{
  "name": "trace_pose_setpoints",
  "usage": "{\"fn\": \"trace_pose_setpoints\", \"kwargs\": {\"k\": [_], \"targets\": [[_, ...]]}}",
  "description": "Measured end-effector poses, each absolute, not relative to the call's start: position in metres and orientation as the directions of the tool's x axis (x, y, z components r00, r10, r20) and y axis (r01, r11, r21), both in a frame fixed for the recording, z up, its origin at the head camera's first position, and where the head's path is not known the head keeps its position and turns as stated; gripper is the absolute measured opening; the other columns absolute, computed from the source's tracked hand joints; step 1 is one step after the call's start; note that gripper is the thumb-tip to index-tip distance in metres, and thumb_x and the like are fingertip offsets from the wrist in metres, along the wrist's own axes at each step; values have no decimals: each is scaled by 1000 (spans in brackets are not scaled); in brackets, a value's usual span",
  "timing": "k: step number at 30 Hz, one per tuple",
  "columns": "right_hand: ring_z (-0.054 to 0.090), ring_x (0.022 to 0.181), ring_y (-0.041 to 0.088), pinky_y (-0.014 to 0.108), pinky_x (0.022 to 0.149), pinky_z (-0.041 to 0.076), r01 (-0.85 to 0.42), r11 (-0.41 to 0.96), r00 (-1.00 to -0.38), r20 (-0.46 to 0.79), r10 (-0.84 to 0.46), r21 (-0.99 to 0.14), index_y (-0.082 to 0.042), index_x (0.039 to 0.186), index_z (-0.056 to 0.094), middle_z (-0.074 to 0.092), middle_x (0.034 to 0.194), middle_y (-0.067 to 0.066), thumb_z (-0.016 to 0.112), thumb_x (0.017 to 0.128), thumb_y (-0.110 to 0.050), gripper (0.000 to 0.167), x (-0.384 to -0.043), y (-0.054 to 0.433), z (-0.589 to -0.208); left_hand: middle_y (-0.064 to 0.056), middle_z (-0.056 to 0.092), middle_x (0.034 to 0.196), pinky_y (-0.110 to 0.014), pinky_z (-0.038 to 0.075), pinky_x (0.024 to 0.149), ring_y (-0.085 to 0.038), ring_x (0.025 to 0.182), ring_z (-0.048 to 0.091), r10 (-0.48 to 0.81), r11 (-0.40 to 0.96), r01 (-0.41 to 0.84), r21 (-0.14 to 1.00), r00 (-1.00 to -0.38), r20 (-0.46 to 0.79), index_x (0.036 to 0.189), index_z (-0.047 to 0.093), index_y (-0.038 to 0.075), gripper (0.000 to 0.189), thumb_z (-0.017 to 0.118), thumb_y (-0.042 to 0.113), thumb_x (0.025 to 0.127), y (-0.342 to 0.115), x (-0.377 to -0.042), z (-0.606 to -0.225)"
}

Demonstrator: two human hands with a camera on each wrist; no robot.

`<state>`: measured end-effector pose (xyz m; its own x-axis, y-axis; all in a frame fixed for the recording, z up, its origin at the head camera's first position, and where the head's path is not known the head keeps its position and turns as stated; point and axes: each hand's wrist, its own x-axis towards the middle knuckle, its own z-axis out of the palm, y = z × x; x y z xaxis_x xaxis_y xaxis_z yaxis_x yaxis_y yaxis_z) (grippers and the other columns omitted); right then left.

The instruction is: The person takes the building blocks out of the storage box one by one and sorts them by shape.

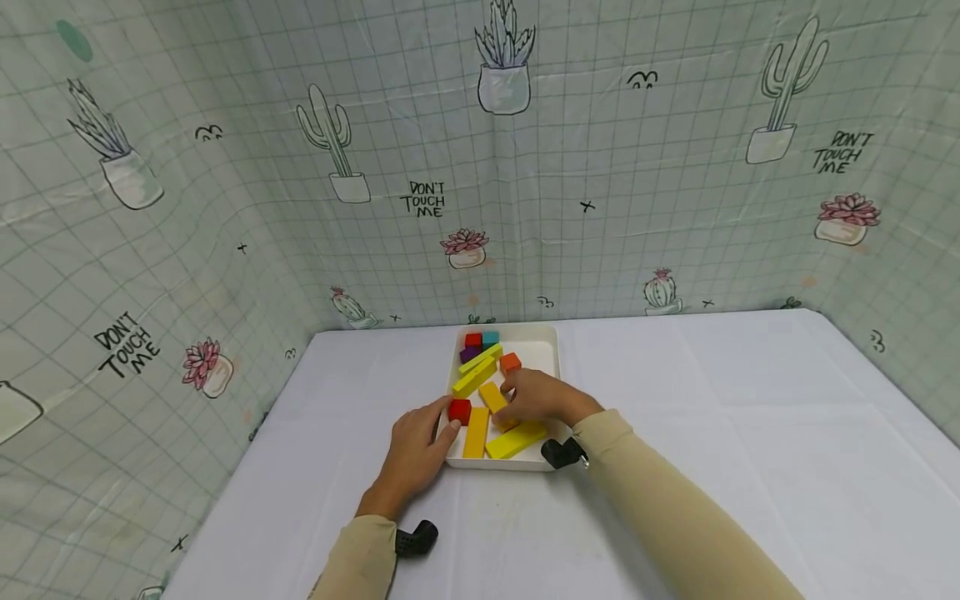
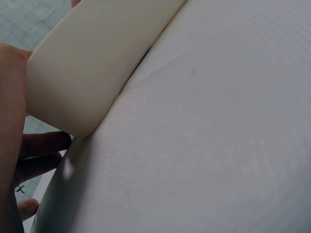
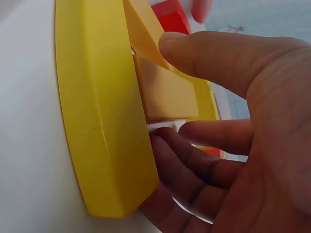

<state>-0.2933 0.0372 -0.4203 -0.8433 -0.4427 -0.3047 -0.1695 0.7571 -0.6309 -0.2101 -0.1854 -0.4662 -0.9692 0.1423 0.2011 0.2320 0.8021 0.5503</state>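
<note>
White-clothed table (image 1: 712,392), white tray (image 1: 502,465) on it, long sides running near to far. My left hand (image 1: 416,442) holds the tray's left wall, thumb by the rim; my right hand (image 1: 538,396) is over the right half. Right fingers spread, thumb apart; can't tell if they touch a block. Yellow block (image 1: 517,439) lies just near of them, slanting near left to far right. Orange block (image 1: 491,395) lies left of them, partly under the thumb, long axis far left to near right; right hand's nearer. Bare tray floor far right; near side crowded. Red cube (image 1: 460,411) by left thumb.
</note>
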Motion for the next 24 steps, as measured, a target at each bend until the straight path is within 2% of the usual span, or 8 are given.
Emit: {"fn": "trace_pose_setpoints", "kwargs": {"k": [5,10,13,18,24], "targets": [[59,89,20,34,84,53,-161,768,-842,-319,-434,-620,-6,131,64,67,110,4,84,81,-36,61,-293,35,-421,-7,56,144,-59,26,114,-31,131,50,143,803,237,547,-967,208,149,49,15,53,55,38,101,-186,-211,-468],[59,94,21,40,92,53,-147,784,-842,-340,-420,-603,-10,134,62,66,114,6,88,77,-33,66,-291,34,-420,-7,55,144,-58,26,114,-31,130,50,147,803,238,546,-968,206,149,49,15,53,56,37,101,-186,-211,-470],[58,95,22,41,93,52,-141,786,-839,-348,-417,-602,-10,135,61,66,116,7,88,77,-29,67,-290,34,-420,-7,56,144,-58,26,114,-31,130,50,146,805,237,544,-968,206,148,49,14,53,56,35,101,-186,-211,-470],[57,94,23,38,89,53,-133,783,-851,-334,-404,-608,-8,134,61,64,122,9,84,80,-23,61,-291,34,-421,-7,57,143,-57,27,114,-31,129,50,135,810,230,539,-968,211,147,50,14,52,58,35,100,-186,-210,-470],[58,87,22,30,76,53,-151,782,-864,-303,-402,-605,-4,126,64,63,111,7,79,83,-17,48,-292,36,-423,-7,57,142,-57,28,114,-31,129,50,131,810,226,541,-969,208,147,51,14,52,57,34,99,-186,-210,-472]]}}
